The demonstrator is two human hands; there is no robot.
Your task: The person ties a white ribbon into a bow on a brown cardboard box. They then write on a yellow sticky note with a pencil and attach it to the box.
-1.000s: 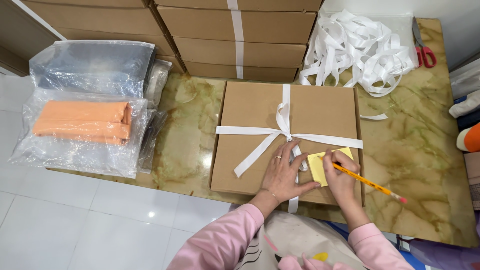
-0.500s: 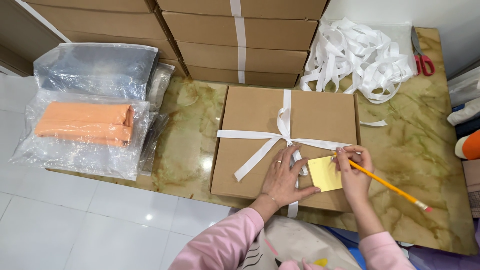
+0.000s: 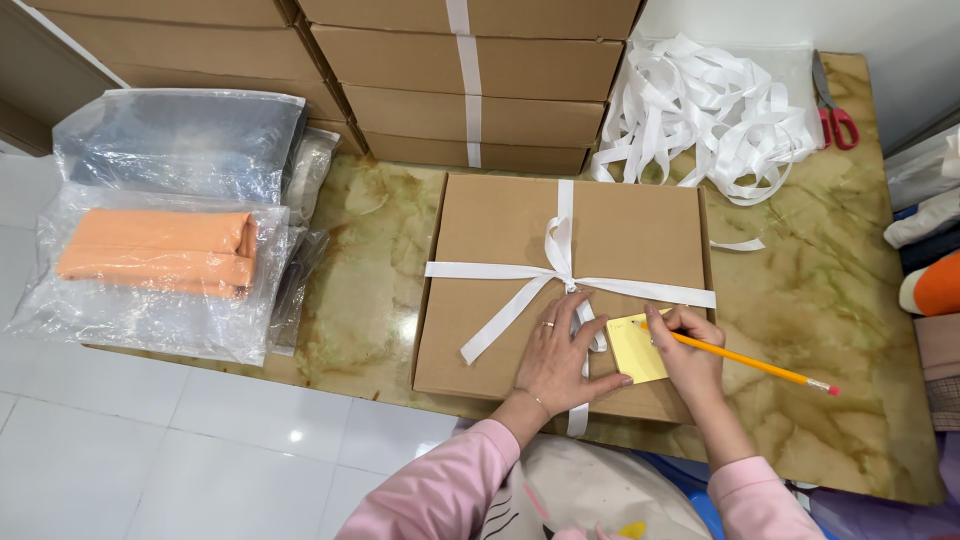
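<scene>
Worktop (image 3: 820, 300): marbled green-brown stone, by which everything is carried.
Stacked boxes (image 3: 470, 90): brown cardboard, piled at the far edge.
Plastic bags (image 3: 170, 230): clear, laid at the left; orange folded cloth is seen inside one.
Cardboard box (image 3: 500, 225): flat, tied with a white ribbon (image 3: 560, 255) in a bow, set centrally.
Loose ribbon heap (image 3: 715, 110): white, beside red-handled scissors (image 3: 832, 105).
Left hand (image 3: 558, 355): spread flat on the box lid, nothing grasped; the note's left edge is touched by the thumb.
Right hand (image 3: 688, 355): grip closed around the pencil (image 3: 750, 362).
Yellow sticky note (image 3: 636, 348): lying on the lid's near right part, met by the pencil tip.
</scene>
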